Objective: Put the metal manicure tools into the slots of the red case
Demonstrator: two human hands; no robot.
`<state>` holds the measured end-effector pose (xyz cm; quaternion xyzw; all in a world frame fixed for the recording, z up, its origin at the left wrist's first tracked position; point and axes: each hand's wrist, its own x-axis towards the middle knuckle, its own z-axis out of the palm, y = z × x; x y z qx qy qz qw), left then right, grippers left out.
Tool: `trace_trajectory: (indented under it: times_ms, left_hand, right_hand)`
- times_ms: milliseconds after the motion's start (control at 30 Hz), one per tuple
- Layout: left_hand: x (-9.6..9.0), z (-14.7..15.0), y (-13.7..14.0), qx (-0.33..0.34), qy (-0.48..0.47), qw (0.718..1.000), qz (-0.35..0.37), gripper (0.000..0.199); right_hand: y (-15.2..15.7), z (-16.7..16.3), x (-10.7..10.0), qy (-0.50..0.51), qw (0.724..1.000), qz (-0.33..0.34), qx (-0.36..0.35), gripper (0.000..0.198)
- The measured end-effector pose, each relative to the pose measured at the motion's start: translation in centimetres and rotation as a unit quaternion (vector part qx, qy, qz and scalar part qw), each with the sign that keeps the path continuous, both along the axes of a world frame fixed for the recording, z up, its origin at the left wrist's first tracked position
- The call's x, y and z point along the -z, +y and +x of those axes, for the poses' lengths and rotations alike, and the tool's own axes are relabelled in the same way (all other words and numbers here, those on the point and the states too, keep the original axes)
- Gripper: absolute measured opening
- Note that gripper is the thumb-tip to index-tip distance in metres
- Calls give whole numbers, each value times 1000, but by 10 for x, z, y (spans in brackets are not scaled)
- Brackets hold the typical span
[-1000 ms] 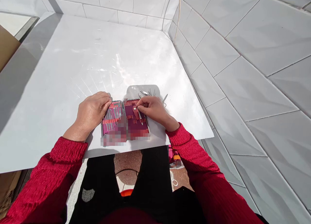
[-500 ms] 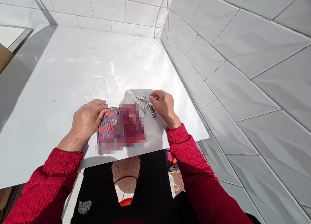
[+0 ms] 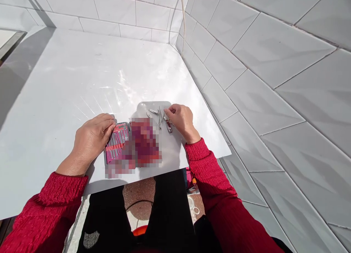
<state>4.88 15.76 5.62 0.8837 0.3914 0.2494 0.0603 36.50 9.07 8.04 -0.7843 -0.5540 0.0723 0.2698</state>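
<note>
Case (image 3: 122, 127): open, purple-red, part blurred — left hand (image 3: 91, 138) grasps its corner | right hand (image 3: 181, 118): grip unclear

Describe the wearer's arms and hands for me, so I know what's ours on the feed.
Both arms are in bright red sleeves of crinkled, textured fabric: the left sleeve and right sleeve end near the wrist. The left hand and right hand are bare, without gloves. No watch shows.
</note>
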Motion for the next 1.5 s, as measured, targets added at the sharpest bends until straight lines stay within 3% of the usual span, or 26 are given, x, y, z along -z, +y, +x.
trace_trajectory:
  times_ms: [167,367,767,900,1067,1200,1333,1500]
  left_hand:
    - [-1,0,-1,-3,-1,1000,-4,39]
    - [-5,1,-3,5,-4,1000,-10,41]
    - [-6,2,-3,2,-4,1000,-8,38]
    - [-4,2,-2,-4,-4,1000,-9,37]
    - [-4,2,-3,0,-15,1000,-24,37]
    - [-5,3,-4,-2,-21,999,-30,38]
    - [-4,3,-4,-2,-22,999,-28,37]
    - [-2,1,-2,2,-10,1000,-10,37]
  right_hand:
    - [8,-7,9,-36,999,-37,18,27]
    - [9,-7,11,-54,998,-31,28,22]
    - [7,-2,9,91,994,58,0,18]
    - [8,-1,14,180,980,79,-32,13]
    - [10,-1,19,290,954,50,-61,7]
    - [9,-5,17,335,936,40,-95,30]
    - [7,-6,16,290,950,50,-100,39]
    - [7,3,14,146,986,82,-26,34]
